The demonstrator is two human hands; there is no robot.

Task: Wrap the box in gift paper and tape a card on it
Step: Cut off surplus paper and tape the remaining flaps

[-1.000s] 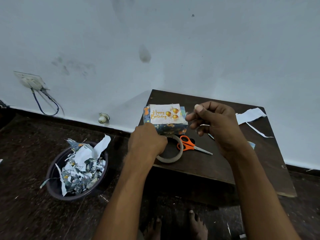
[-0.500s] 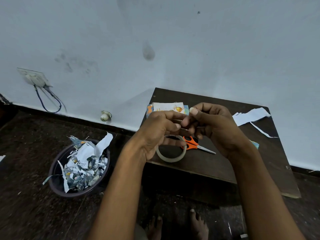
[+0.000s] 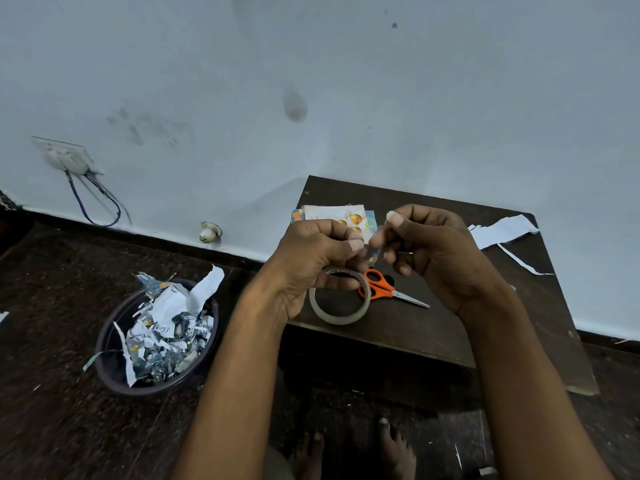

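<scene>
Both hands hover above the dark wooden table (image 3: 450,327). The left hand (image 3: 311,261) and right hand (image 3: 429,251) each pinch an end of a short clear tape strip (image 3: 374,249), fingers curled. Behind them sits the blue-wrapped box (image 3: 370,218) bearing a white balloon card (image 3: 337,214).

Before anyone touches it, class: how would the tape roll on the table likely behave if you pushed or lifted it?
The tape roll lies flat on the table, so a push would probably slide it rather than roll it. It is a thin hollow ring, so likely light. Stood on edge, it could roll towards the scissors that touch it.
</scene>
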